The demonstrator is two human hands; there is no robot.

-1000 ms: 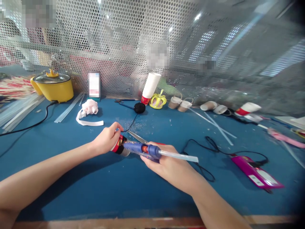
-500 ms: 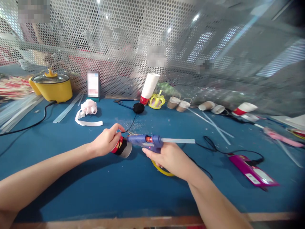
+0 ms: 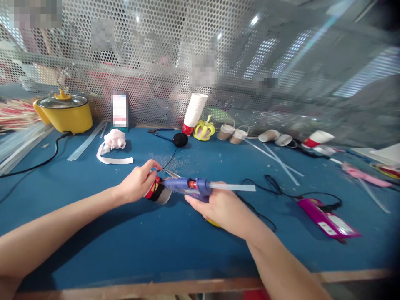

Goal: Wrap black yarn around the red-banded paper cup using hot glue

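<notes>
My left hand (image 3: 135, 185) is closed around a short paper cup (image 3: 164, 197), red with a black band, tilted on its side. A thin black cord (image 3: 170, 159) runs from a black ball of cord (image 3: 180, 140) to my left fingertips. My right hand (image 3: 229, 210) grips a blue glue gun (image 3: 183, 186), its nozzle at the cup's side; I cannot tell whether they touch. A clear glue stick (image 3: 234, 187) sticks out of the gun's back. Under the gun and right hand lie scissors with a yellow handle (image 3: 213, 223), mostly hidden.
Behind stand a stack of paper cups (image 3: 197, 109), a yellow crown-like basket (image 3: 204, 130) and small brown baskets (image 3: 225, 131). White ribbon (image 3: 115, 139), a phone (image 3: 120, 110) and a yellow electric pot (image 3: 67, 114) are left. A purple power strip (image 3: 326, 218) lies right. Perforated metal closes the back.
The glue gun and my right hand have shifted slightly left along the cup, covering more of the yellow scissor handle. My left hand keeps its hold. The whole view has moved slightly.
</notes>
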